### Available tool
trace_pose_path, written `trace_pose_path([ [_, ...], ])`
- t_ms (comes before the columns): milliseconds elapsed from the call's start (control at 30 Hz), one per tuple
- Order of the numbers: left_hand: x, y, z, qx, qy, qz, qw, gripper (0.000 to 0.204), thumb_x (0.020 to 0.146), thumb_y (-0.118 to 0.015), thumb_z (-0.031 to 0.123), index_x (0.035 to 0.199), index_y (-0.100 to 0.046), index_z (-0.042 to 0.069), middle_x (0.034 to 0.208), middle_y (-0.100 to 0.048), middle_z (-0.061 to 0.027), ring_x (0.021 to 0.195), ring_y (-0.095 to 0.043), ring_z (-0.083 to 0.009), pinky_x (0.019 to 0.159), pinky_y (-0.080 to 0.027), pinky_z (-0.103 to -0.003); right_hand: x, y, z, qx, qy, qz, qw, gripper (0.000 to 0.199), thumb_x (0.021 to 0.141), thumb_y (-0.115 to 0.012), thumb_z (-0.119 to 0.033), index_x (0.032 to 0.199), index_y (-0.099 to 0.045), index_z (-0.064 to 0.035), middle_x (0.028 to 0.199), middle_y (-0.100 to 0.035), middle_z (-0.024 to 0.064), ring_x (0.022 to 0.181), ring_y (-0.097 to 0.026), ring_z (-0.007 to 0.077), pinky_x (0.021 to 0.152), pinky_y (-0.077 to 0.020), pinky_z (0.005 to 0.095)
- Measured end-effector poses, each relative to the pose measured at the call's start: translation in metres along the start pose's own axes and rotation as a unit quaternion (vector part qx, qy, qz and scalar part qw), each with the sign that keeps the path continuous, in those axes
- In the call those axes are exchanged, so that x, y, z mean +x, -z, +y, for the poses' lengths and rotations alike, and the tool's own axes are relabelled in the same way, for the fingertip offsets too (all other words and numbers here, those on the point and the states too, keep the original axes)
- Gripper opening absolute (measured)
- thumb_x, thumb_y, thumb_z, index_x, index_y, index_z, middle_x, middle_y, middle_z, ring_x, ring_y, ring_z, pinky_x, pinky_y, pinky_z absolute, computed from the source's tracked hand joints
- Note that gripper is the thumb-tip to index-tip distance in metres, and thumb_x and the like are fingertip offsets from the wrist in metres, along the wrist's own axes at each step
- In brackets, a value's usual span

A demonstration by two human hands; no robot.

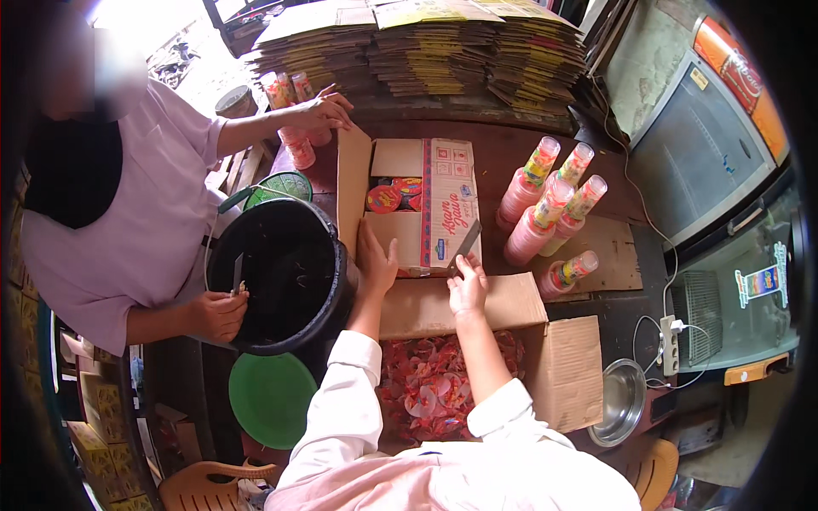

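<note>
A white and pink printed carton point(450, 204) lies on the table in front of me, with round red-lidded tubs point(394, 196) showing through its opening. My left hand point(377, 255) rests at the carton's near left corner, fingers stretched and apart. In my right hand point(468, 285) is a knife point(466, 244), its dark flat blade angled up over the carton's near right part. Below my hands, an open brown box point(571, 370) holds many red and clear plastic scraps point(426, 383). A raised cardboard flap point(352, 183) stands along the carton's left side.
At left a co-worker's hand point(217, 315) holds a knife over a black bucket point(336, 294); their other hand point(324, 111) is near stacked cups point(298, 149). More cup stacks point(545, 209) stand right. A green basin point(271, 400), steel bowl point(620, 400) and power strip point(670, 349) are nearby.
</note>
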State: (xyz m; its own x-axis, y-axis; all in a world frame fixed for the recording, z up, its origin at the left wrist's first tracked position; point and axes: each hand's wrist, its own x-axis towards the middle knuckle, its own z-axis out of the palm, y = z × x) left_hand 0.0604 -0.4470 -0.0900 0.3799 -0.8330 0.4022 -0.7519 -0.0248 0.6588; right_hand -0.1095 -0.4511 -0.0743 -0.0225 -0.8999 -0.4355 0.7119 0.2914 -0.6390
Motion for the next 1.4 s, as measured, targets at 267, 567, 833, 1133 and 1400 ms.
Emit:
trace_pose_path([
  [267,0.000,-0.006,0.004,-0.034,0.007,-0.023,0.999,0.068,0.078,-0.056,0.018,0.129,-0.019,-0.008,0.130,-0.028,-0.0290,0.121,-0.029,-0.0391,0.102,-0.023,-0.040,0.001,-0.007,0.006,-0.007,0.130,0.021,0.991,0.018,0.077,-0.061,0.000,0.093,-0.057,-0.0043,0.080,-0.059,-0.0022,0.067,-0.050,0.0029,0.057,-0.0368,0.0166],
  [567,0.010,-0.004,0.088,0.068,-0.108,-0.083,0.988,0.068,0.073,-0.055,0.011,0.129,-0.021,-0.007,0.132,-0.025,-0.0266,0.126,-0.021,-0.0373,0.105,-0.019,-0.041,0.058,0.003,-0.033,-0.049,0.164,-0.008,0.985,0.023,0.077,-0.058,0.000,0.100,-0.055,0.0019,0.086,-0.059,0.0019,0.078,-0.053,0.0079,0.074,-0.0407,0.0197],
  [833,0.025,0.006,0.079,0.243,0.048,-0.076,0.966,0.079,0.073,-0.060,0.037,0.130,-0.025,-0.005,0.140,-0.005,-0.0256,0.131,0.002,-0.0362,0.106,0.000,-0.042,0.058,0.008,-0.028,-0.049,0.184,0.010,0.982,0.025,0.077,-0.059,0.002,0.101,-0.055,0.0031,0.083,-0.058,0.0019,0.075,-0.053,0.0084,0.074,-0.0410,0.0213],
  [1133,0.039,-0.006,0.060,0.250,0.174,-0.089,0.948,0.086,0.078,-0.052,0.044,0.132,-0.010,-0.009,0.139,-0.004,-0.0284,0.132,0.000,-0.0350,0.106,-0.001,-0.041,0.056,0.017,-0.024,-0.073,0.195,-0.028,0.978,0.020,0.078,-0.058,0.001,0.098,-0.057,0.0007,0.085,-0.059,0.0019,0.077,-0.053,0.0081,0.073,-0.0404,0.0205],
  [1400,0.021,-0.025,-0.020,0.087,0.194,-0.105,0.972,0.079,0.083,-0.046,0.043,0.134,-0.011,-0.006,0.141,-0.008,-0.0224,0.132,-0.009,-0.0322,0.107,-0.008,-0.040,0.060,0.007,-0.015,-0.061,0.198,-0.050,0.977,0.021,0.078,-0.056,0.003,0.098,-0.058,-0.0010,0.087,-0.060,0.0036,0.078,-0.056,0.0106,0.074,-0.0443,0.0233],
])
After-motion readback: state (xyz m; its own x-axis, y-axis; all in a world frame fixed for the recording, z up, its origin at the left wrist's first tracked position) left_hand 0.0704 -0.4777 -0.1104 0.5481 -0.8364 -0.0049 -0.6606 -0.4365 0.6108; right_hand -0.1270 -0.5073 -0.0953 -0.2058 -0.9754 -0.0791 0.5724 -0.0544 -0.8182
